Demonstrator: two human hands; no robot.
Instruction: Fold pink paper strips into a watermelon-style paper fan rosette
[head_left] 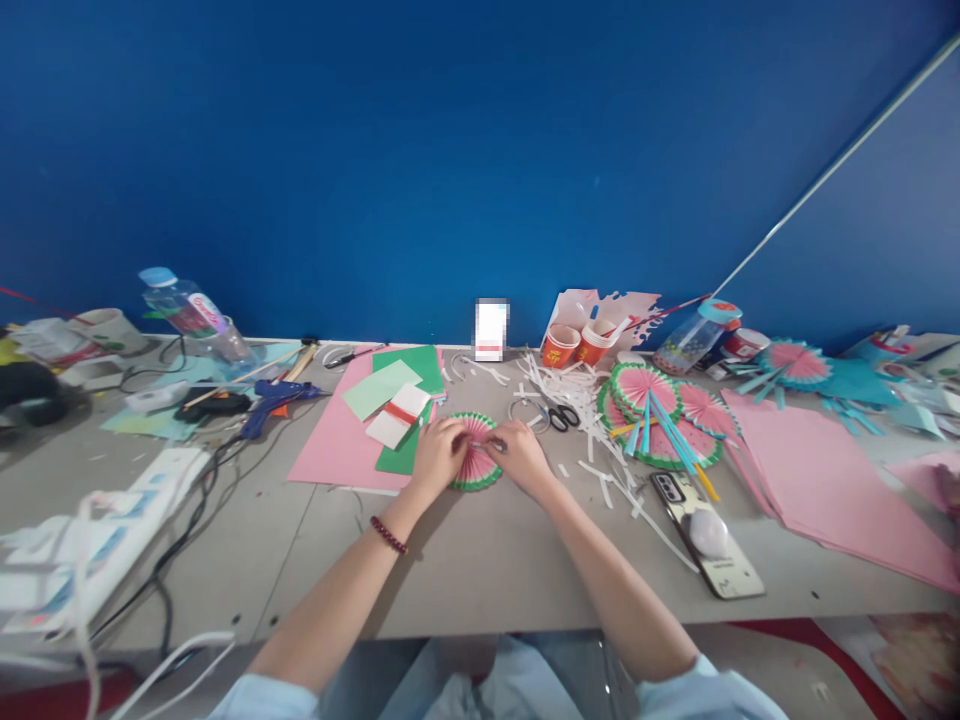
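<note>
A round pleated paper fan, pink with a green rim like a watermelon slice, lies on the grey table. My left hand pinches its left side with fingers closed. My right hand grips its right side, fingers curled on the folds. A red bead bracelet is on my left wrist.
Pink paper sheets lie right, and pink and green sheets left. Finished fans with blue sticks, scissors, white paper strips, a phone, red cups, a blue glue gun, cables and a water bottle surround my hands.
</note>
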